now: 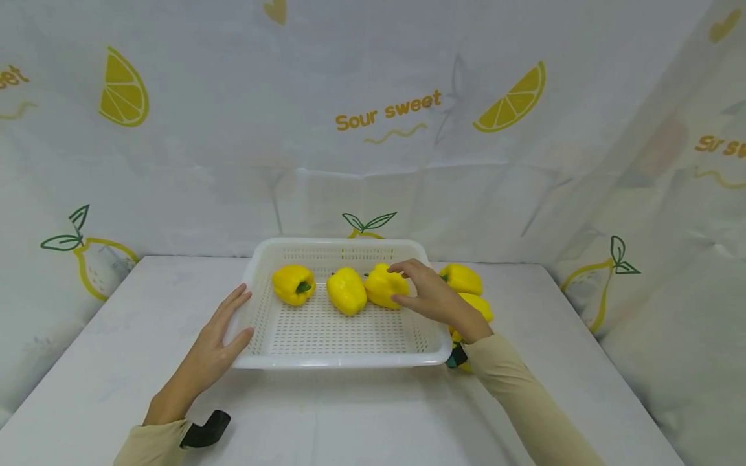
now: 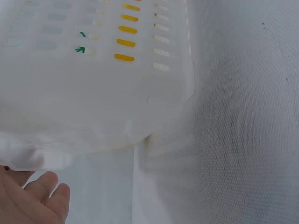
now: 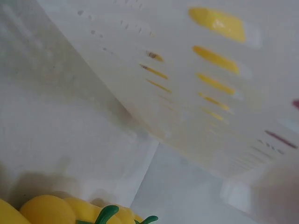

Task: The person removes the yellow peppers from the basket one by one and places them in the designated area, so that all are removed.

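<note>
A white plastic basket (image 1: 344, 361) with a slotted floor and sides holds three yellow bell peppers: a left one (image 1: 289, 283), a middle one (image 1: 346, 291) and a right one (image 1: 384, 288). My left hand (image 1: 212, 353) rests against the basket's left rim with fingers fairly straight and thumb spread; its fingertips also show by the rim in the left wrist view. Over the right side of the basket, my right hand (image 1: 431, 294) has thumb and fingers spread apart at the right pepper. Whether it touches the pepper is hard to tell.
More yellow peppers (image 1: 462, 278) lie on the white table (image 1: 542, 362) just right of the basket, partly hidden by my right forearm. Behind stands a white curtain (image 1: 233, 149) with lemon prints. A black strap piece (image 1: 206, 429) sticks out at my left wrist.
</note>
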Motion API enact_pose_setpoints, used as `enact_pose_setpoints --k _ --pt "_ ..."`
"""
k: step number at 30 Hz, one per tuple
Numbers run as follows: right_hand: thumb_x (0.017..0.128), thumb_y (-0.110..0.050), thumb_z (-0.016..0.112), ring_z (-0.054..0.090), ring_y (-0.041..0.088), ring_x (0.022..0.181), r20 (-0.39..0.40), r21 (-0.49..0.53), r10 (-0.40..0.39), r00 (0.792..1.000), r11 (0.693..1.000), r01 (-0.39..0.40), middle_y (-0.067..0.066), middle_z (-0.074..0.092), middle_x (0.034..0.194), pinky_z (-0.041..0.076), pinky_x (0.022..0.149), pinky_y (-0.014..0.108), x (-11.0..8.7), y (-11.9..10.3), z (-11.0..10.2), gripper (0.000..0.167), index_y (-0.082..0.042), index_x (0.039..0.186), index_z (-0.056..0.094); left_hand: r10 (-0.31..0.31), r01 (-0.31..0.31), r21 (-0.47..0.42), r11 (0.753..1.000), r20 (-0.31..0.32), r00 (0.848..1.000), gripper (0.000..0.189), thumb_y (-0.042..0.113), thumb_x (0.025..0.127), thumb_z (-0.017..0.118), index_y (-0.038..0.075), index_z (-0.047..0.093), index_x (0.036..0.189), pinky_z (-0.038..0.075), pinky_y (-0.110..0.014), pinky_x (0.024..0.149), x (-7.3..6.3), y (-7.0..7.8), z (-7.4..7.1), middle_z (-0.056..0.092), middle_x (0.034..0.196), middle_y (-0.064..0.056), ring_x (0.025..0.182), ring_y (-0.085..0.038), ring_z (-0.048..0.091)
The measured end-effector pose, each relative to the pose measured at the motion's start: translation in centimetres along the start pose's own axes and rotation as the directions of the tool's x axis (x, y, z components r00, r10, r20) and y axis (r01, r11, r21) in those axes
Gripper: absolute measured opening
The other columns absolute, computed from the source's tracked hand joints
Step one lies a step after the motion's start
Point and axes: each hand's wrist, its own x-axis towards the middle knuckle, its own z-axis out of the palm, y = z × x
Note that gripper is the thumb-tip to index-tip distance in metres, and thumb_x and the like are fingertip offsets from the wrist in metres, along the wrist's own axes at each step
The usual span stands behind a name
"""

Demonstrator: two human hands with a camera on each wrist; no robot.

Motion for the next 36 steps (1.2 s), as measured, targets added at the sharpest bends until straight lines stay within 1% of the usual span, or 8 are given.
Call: enact_pose_setpoints --k 5,10,15,19,28,36 --pt "0.091 -0.018 0.072 0.055 0.032 0.124 0.027 -0.022 0.010 1.000 1.000 -0.010 0.012 0.054 0.139 0.049 0.106 0.047 0.5 0.1 0.3 0.049 -0.005 0.134 0.053 -0.002 0.002 -0.008 1.000 0.002 1.000 0.063 0.009 0.093 0.058 0.003 0.034 0.151 0.020 -0.073 0.112 0.0 0.0 -0.1 0.019 0.165 -0.015 0.149 -0.047 0.019" --pt "0.091 -0.019 0.071 0.054 0.031 0.126 0.058 -0.057 0.015 0.998 0.998 -0.012 0.011 0.053 0.140 0.047 0.108 0.048 0.7 0.0 0.4 0.047 -0.007 0.133 0.054 0.011 -0.011 0.013 1.000 -0.005 1.000 0.063 0.008 0.093 0.058 0.002 0.035 0.151 0.020 -0.074 0.112 0.0 -0.2 0.0 0.020 0.165 -0.017 0.149 -0.048 0.019" --pt "0.090 -0.019 0.073 0.052 0.030 0.129 0.088 -0.089 0.004 0.996 0.996 0.004 0.012 0.051 0.142 0.045 0.110 0.048 1.0 0.1 0.5 0.050 -0.007 0.134 0.053 0.017 -0.017 0.016 1.000 -0.006 1.000 0.063 0.009 0.093 0.058 0.002 0.035 0.151 0.020 -0.074 0.112 0.0 -0.2 0.1 0.020 0.165 -0.017 0.149 -0.048 0.019" --pt "0.089 -0.019 0.074 0.052 0.030 0.129 0.116 -0.113 0.001 0.993 0.994 0.012 0.013 0.049 0.143 0.046 0.110 0.047 1.3 0.2 0.5 0.052 -0.008 0.135 0.052 0.017 -0.017 0.021 1.000 -0.004 1.000 0.062 0.009 0.093 0.058 0.002 0.035 0.151 0.020 -0.074 0.112 0.0 -0.1 0.1 0.020 0.165 -0.017 0.149 -0.048 0.019" --pt "0.090 -0.021 0.074 0.052 0.030 0.130 0.149 -0.181 0.030 0.988 0.984 -0.002 0.014 0.047 0.147 0.046 0.110 0.046 2.1 0.5 0.5 0.056 -0.009 0.138 0.050 0.034 -0.034 0.015 0.999 -0.006 0.999 0.061 0.008 0.093 0.058 0.001 0.036 0.150 0.021 -0.074 0.111 0.0 0.0 0.2 0.021 0.164 -0.018 0.148 -0.050 0.020" --pt "0.091 -0.026 0.072 0.049 0.032 0.136 0.178 -0.223 0.079 0.981 0.974 -0.038 0.012 0.044 0.152 0.045 0.110 0.051 2.6 0.5 0.7 0.061 -0.012 0.145 0.046 0.004 -0.004 0.029 1.000 -0.001 1.000 0.062 0.010 0.093 0.058 0.002 0.035 0.151 0.021 -0.073 0.113 -0.1 -0.1 0.1 0.019 0.165 -0.016 0.149 -0.047 0.020"
